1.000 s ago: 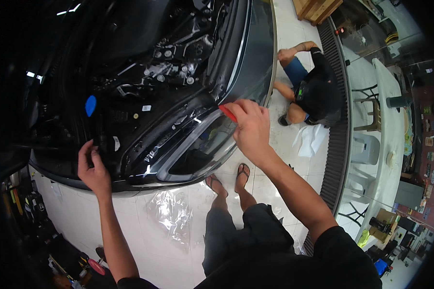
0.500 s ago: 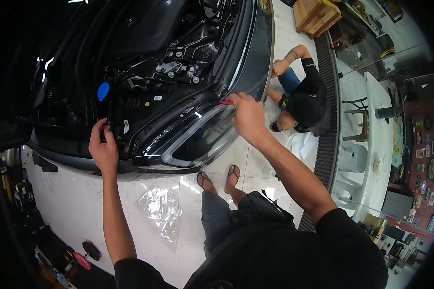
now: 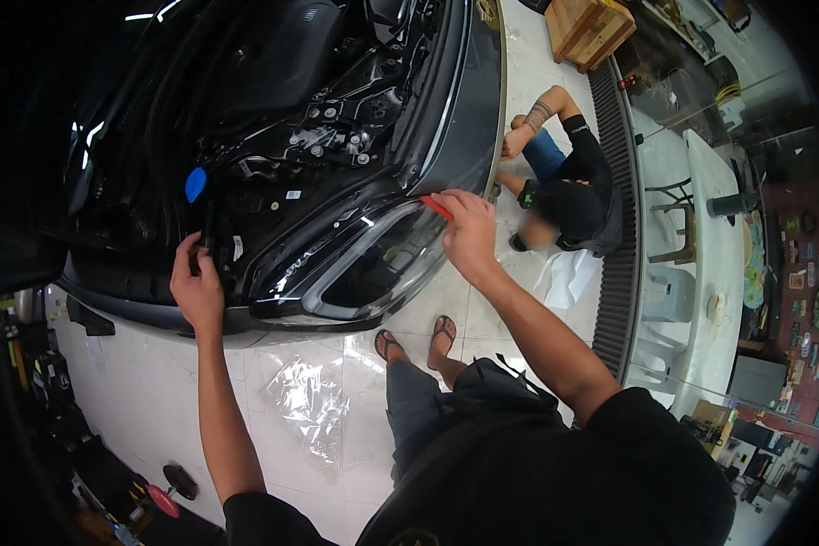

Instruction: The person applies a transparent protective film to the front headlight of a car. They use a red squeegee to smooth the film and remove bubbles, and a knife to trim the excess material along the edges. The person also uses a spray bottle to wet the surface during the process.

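Note:
My right hand [image 3: 471, 238] is closed on a small flat red scraper [image 3: 436, 207]. Its edge touches the upper corner of the car's headlight [image 3: 373, 269], where the lamp meets the dark fender [image 3: 464, 118]. My left hand [image 3: 197, 284] is at the front edge of the open engine bay, thumb and fingers curled close together. Something dark shows at those fingertips against black trim, and I cannot make out what it is. A blue cap [image 3: 196, 185] stands out beyond the left hand.
A co-worker in a dark cap [image 3: 573, 209] crouches beside the fender at the right. Crumpled clear plastic film [image 3: 308, 400] lies on the tiled floor [image 3: 146, 391] by my feet. A wooden crate [image 3: 591, 35] and a long white table [image 3: 710, 273] stand farther right.
The red scraper shows more fully now, tilted at the headlight's corner as my right hand has turned slightly. My left hand stays in nearly the same place. The view has shifted a little.

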Available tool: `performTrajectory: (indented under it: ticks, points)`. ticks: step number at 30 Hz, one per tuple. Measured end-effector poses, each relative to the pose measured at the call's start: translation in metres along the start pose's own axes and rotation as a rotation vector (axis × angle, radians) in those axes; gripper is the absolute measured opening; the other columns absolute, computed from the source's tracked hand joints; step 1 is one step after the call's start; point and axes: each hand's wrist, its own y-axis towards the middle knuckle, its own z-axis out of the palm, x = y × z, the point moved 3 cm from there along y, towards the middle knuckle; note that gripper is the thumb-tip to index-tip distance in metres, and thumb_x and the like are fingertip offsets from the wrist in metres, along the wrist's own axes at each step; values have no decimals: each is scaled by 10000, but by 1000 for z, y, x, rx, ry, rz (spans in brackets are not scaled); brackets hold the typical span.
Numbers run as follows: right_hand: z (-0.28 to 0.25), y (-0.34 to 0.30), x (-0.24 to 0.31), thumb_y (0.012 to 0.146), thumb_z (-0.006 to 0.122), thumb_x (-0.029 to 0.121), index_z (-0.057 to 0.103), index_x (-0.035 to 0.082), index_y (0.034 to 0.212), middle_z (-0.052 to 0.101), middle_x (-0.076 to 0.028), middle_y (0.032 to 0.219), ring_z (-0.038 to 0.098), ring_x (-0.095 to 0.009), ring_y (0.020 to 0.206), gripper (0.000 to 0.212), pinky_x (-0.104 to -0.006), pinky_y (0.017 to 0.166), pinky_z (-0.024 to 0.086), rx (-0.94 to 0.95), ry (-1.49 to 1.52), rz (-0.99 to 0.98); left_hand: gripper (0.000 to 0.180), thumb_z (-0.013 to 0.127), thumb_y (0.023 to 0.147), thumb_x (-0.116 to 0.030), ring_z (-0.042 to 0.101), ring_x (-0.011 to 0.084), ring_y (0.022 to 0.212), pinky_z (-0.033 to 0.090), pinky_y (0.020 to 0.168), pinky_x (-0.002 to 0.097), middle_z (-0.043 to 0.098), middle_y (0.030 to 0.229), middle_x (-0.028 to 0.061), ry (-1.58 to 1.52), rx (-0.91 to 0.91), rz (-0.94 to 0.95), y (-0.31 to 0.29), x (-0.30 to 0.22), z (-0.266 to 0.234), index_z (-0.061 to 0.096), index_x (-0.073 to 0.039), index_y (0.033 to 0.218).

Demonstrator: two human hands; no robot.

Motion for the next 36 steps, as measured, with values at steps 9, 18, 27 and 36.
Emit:
performTrajectory:
  ticks: [9,18,27,36]
  points:
    - [21,-40,17,681,711,-11,708,138,1204,647,-43,1209,602,-269,1156,544,-438,982,402,-32,34,111,283,552,1004,-31,630,130,932,496,886,266,696,991,58,-80,23,62,-6,22,0,682,-11,1255]
    - [15,-48,-20,715,696,21,683,148,1267,632,-53,1231,584,-267,1170,567,-454,985,391,-39,-6,316,307,531,1012,-35,630,133,936,499,866,263,690,1015,60,12,74,53,1,34,-2,663,-11,1289]
    - [10,-26,-45,701,704,11,681,147,1223,620,-65,1150,586,-274,1107,540,-441,913,386,32,-30,426,302,531,1008,-31,613,121,912,491,835,255,680,983,45,-45,70,57,2,32,1,666,-17,1278]
    - [16,-24,15,709,691,-9,691,181,1256,611,-64,1179,577,-250,1158,579,-450,978,373,22,87,274,307,536,1019,-35,620,139,933,497,868,270,686,1008,59,-66,42,69,0,38,-4,658,-6,1300]
